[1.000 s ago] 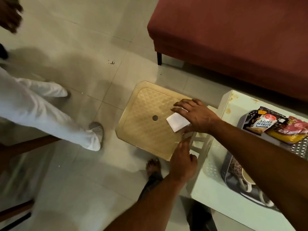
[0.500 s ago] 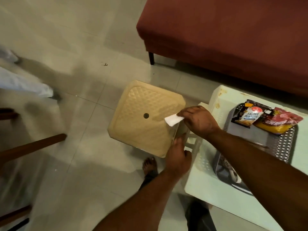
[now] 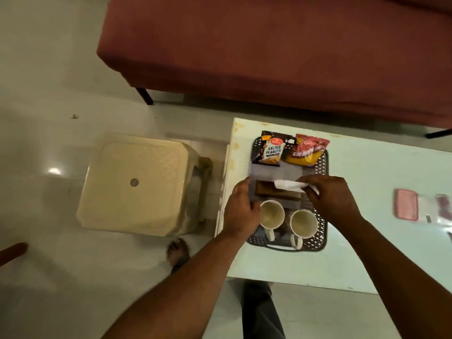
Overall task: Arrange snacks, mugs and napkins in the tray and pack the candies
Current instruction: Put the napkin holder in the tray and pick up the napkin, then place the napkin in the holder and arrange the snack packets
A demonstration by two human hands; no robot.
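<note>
A dark perforated tray (image 3: 321, 167) rests on the white table (image 3: 367, 241). At its far end lie a salted peanuts packet (image 3: 272, 150) and a red and yellow snack packet (image 3: 308, 150). Two white mugs (image 3: 271, 214) (image 3: 303, 223) stand at its near end. A brown flat object (image 3: 269, 190) lies in the middle. My right hand (image 3: 327, 194) pinches a white napkin (image 3: 288, 185) above the tray's middle. My left hand (image 3: 241, 209) rests on the tray's left edge beside the left mug, fingers curled; whether it grips the rim is unclear.
A beige plastic stool (image 3: 137, 184) stands on the tiled floor left of the table. A dark red sofa (image 3: 269, 45) runs along the far side. A pink pouch (image 3: 406, 207) and a blurred clear packet (image 3: 437, 211) lie on the table's right part.
My right hand has carried the napkin from the stool rightwards to above the tray. My left hand moved from the stool's edge to the tray's left edge. The view swung right.
</note>
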